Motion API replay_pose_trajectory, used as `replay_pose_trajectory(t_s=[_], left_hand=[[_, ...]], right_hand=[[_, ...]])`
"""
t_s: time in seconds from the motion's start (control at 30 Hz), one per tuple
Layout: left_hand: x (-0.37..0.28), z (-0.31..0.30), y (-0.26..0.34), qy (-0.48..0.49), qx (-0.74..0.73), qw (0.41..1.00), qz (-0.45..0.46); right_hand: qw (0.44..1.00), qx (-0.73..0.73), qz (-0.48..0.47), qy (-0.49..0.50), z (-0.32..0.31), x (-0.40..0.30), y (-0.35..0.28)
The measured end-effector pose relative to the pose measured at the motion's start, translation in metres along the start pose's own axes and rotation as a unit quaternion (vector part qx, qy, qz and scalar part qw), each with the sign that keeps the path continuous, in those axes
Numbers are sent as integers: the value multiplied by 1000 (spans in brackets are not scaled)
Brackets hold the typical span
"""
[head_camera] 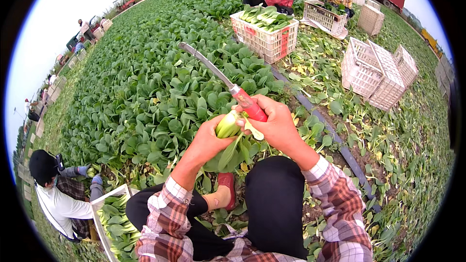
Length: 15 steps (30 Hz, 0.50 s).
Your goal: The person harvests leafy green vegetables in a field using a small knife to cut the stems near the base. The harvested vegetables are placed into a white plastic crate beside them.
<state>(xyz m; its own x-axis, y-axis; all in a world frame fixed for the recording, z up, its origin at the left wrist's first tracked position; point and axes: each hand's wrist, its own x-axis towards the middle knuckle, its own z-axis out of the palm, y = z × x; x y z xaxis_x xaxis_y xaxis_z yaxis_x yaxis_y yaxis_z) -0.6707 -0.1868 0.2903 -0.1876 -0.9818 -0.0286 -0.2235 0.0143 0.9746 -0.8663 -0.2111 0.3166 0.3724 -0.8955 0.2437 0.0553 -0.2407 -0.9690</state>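
Observation:
My left hand point(209, 140) is closed round a head of bok choy point(228, 125), its pale base up and its leaves hanging down over my shoe. In my right hand point(275, 120) is the red handle of a sickle point(249, 103), whose curved metal blade points up and to the left, away from the bok choy. The fingertips of my right hand touch the base of the bok choy, and a loose pale stalk point(254, 130) hangs just below them. Both hands are above my knees.
Growing bok choy point(145, 80) fills the ground ahead and left. A crate of cut bok choy point(125, 189) stands at my left, beside a co-worker point(60, 196). Ahead is another filled crate point(267, 45). A dark hose point(327, 127) crosses leaf-strewn ground at right, near stacked crates point(386, 83).

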Motion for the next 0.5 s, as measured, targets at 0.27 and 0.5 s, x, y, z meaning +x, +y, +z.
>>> replay_pose_trajectory(t_s=[0.27,0.5], left_hand=[[-125,-53,-17,161,-142,976,42],[-192,-68,-40,248,-117,954,122]], right_hand=[[979,-112,-72,152,27,13,-34],[980,24,128,-151,142,-32,-55]])
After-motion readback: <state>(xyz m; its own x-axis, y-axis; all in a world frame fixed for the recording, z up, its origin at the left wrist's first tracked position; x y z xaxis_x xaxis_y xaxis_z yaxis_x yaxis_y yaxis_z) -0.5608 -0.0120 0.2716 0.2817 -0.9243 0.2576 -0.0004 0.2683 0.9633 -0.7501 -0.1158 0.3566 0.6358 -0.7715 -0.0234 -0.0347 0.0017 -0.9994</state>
